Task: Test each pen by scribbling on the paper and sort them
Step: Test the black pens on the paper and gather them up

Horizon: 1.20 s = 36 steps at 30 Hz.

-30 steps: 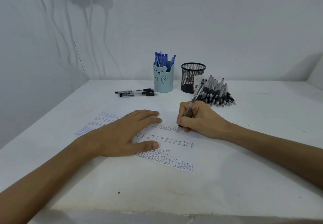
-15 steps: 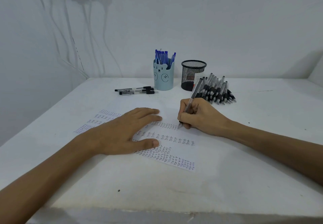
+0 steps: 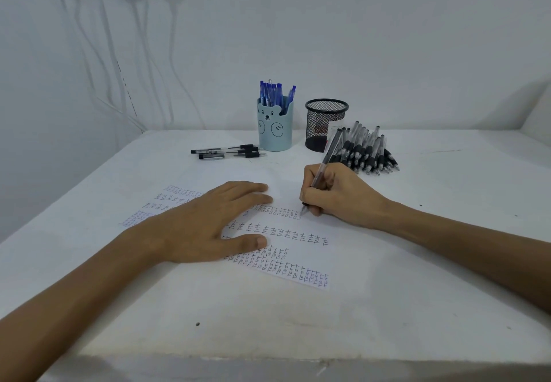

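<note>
A white sheet of paper [image 3: 301, 256] covered in rows of small handwriting lies on the table. My left hand [image 3: 208, 223] rests flat on it, fingers spread. My right hand [image 3: 337, 196] grips a clear black pen [image 3: 323, 163] in a writing hold, its tip touching the paper at the end of a written row. A pile of black pens [image 3: 365, 152] lies behind my right hand. Three black pens [image 3: 229, 152] lie side by side at the back left.
A light blue bear-faced cup [image 3: 275, 126] holds several blue pens. A black mesh cup [image 3: 325, 125] stands to its right. White cables [image 3: 125, 53] hang down the wall at the left. The table's front edge [image 3: 268, 357] is near me.
My right hand has shifted slightly along the written row with the pen tip on the paper. The view has tilted up a little. My left hand stays flat on the sheet.
</note>
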Tool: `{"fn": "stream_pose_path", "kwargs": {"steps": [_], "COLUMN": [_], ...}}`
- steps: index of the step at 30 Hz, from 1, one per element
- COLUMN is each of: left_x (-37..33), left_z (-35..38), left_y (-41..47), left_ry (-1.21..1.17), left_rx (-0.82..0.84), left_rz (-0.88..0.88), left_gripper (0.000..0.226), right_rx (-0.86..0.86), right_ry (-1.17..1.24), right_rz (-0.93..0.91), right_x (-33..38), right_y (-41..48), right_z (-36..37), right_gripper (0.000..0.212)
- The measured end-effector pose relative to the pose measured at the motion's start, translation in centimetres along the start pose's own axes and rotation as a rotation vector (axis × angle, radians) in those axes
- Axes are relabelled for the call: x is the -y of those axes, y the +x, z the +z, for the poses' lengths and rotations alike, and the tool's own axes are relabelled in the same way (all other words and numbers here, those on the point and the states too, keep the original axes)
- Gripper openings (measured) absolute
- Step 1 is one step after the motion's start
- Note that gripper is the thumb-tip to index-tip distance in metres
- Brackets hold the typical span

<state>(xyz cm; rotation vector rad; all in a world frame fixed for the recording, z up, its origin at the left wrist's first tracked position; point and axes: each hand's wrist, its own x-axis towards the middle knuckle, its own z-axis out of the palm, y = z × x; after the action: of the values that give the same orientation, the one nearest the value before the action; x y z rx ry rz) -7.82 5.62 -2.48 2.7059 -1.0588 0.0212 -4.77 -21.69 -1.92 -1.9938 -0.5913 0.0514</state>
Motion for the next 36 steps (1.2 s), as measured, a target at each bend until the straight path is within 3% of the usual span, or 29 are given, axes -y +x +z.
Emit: {"fn": "stream_pose_path", "kwargs": {"steps": [19, 25, 27, 30, 32, 36], "left_x": [0.2, 0.1, 0.1, 0.1, 0.4, 1.4], "left_z": [0.1, 0.0, 0.0, -0.2, -0.4, -0.8], "left_y": [0.0, 0.0, 0.0, -0.1, -0.2, -0.6], "left_ry": [-0.002, -0.016, -0.017, -0.04, -0.085, -0.126], "left_rx": [0.002, -0.009, -0.011, 0.002, 0.005, -0.034], "left_rz": [-0.001, 0.006, 0.01, -0.008, -0.024, -0.063], "left_gripper": [0.079, 0.079, 0.077, 0.072, 0.067, 0.058], "right_rx": [-0.045, -0.205, -0.15, -0.151, -0.187, -0.244], "right_ry": [0.002, 0.454, 0.499, 0.489, 0.551, 0.64], "right_rz": [0.038, 0.232, 0.182, 0.122, 0.119, 0.197], "right_x": [0.0, 0.0, -0.2, -0.2, -0.2, 0.4], "right_y": [0.1, 0.8, 0.8, 0.7, 0.7, 0.7], "right_z": [0.0, -0.4, -0.4, -0.3, -0.4, -0.5], "right_gripper": [0.018, 0.027, 0.026, 0.008, 0.022, 0.028]}}
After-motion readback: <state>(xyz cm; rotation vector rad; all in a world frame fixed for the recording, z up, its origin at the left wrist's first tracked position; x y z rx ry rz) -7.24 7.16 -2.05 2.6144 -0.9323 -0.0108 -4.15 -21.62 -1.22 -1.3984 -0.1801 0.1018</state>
